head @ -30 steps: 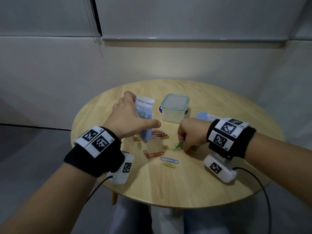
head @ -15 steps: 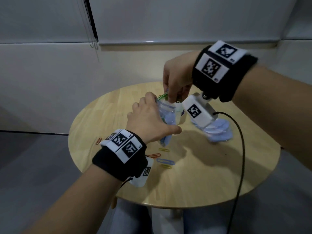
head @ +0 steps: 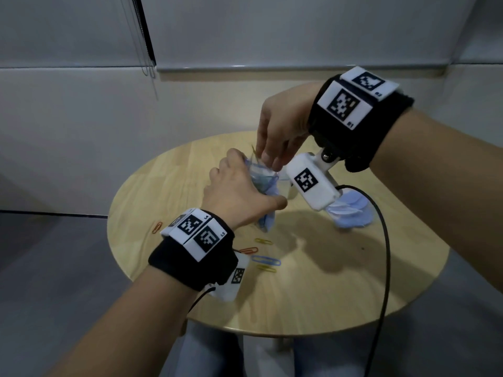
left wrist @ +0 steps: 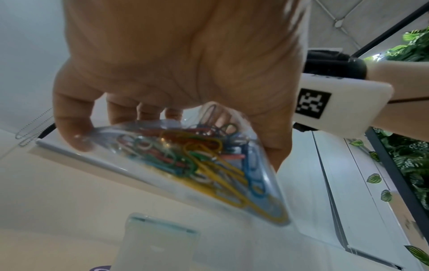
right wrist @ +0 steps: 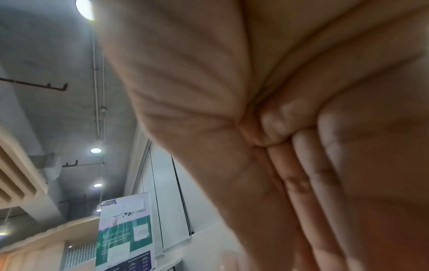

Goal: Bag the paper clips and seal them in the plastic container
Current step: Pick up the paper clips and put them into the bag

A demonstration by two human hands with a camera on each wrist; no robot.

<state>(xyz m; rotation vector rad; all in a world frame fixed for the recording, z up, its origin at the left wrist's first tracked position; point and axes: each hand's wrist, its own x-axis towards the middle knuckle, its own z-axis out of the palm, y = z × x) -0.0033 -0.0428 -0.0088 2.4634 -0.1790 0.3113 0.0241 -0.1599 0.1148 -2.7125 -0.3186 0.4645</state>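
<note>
Paper clips (left wrist: 199, 159) fill a clear bag (head: 262, 178) held up above the bench (head: 313, 289) by the left hand (head: 239, 194), its grip curled round the bag. The right hand (head: 280, 131) pinches at the bag's mouth; what it holds is unclear. Loose clips (head: 265, 261) lie on the bench; the container (left wrist: 157, 240) stands below.

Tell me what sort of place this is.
Probably an office or shared workspace: a small round wooden table against plain partition walls, a printed poster on a board, and exposed ceiling with downlights.
</note>
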